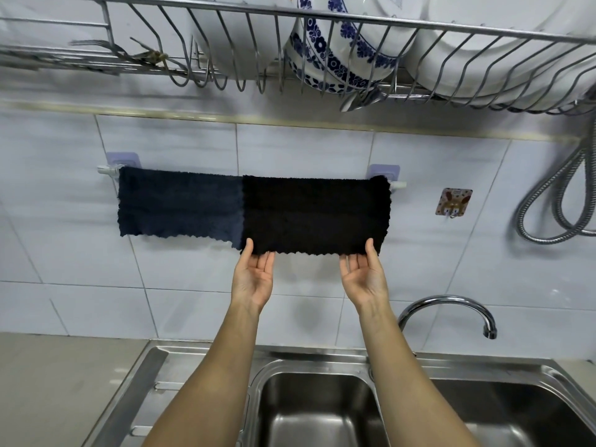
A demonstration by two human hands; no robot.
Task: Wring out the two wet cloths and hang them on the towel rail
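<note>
Hanging side by side on the white towel rail (398, 185), the two cloths covered nearly its whole length, so that only the rail's two ends showed. The dark blue cloth (179, 203) took the left part and the black cloth (314, 214) the right, their inner edges meeting near the middle, with the black one lying slightly over the blue and reaching a little lower.

Both arms were raised from below, palms turned up toward the camera. The left hand (253, 275) gripped the bottom left corner of the black cloth, its thumb pressed on the front and its fingers curled up behind the hem. The right hand (364, 274) gripped the bottom edge near the right corner in the same way, thumb in front and fingers tucked behind. Between the two hands the hem ran nearly straight.

The rail was fixed to the white tiled wall (306, 150) by two pale purple stick-on holders. Above it a metal dish rack (322, 24) carried plates, among them one with a blue flower pattern (332, 56). Below, a steel double sink (316, 411) sat under the forearms, with a curved tap (451, 304) at the right and a looped metal hose (554, 201) hanging further right beside a small wall hook (453, 203).
</note>
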